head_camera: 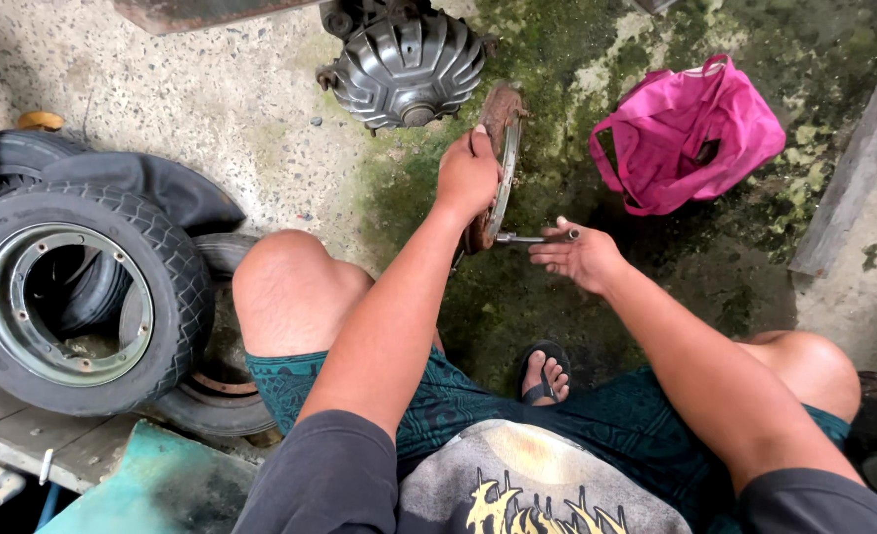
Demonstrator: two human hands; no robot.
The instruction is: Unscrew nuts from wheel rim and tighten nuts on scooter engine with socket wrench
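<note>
Hands, two, bare, at frame centre. Left hand (468,178): closed over the upper rim of a rusty metal disc (503,148), which stands on edge on the floor, its long axis running from 12 to 6 o'clock. Right hand (582,259): fingers loosely spread, palm up, fingertips touching a slim metal tool (535,237) that lies level, its axis from 3 to 9 o'clock, its far end meeting the disc's lower face. Disc sits at 12 o'clock from the person's knees; the left hand is on it, the right just beside it at 4 o'clock.

Left to right, surrounding items:
- Tyre on a metal rim (72,297), at 9 o'clock, lying flat, stacked over other tyres.
- Teal panel (156,485), at 7 o'clock, partly seen.
- Ribbed dark metal housing (406,64), at 12 o'clock, just beyond the disc.
- Sandalled foot (545,374), at 6 o'clock, on mossy concrete floor (260,109).
- Pink cloth bag (691,133), at 2 o'clock, slumped open, well apart from both hands.
</note>
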